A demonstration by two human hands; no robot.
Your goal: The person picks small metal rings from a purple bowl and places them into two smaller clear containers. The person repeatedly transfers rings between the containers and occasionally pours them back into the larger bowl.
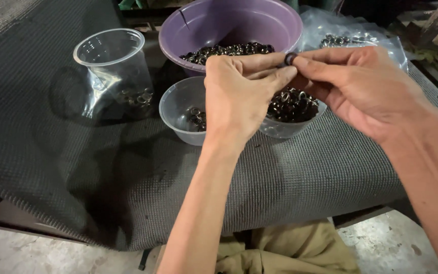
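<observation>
My left hand (pixel 239 94) and my right hand (pixel 366 83) meet above two small clear bowls, their fingertips pinching one small dark ring (pixel 290 58) between them. Under my left hand, the left clear bowl (pixel 178 106) holds a few metal rings. The right clear bowl (pixel 290 127), below my right hand, is heaped with dark shiny rings. Behind them a purple bowl (pixel 229 23) holds many more rings.
A clear plastic cup (pixel 115 66) with some rings at its bottom stands at the left. A clear plastic bag (pixel 351 35) with rings lies at the back right. All rest on a dark grey woven cloth (pixel 77 167) with its front edge near me.
</observation>
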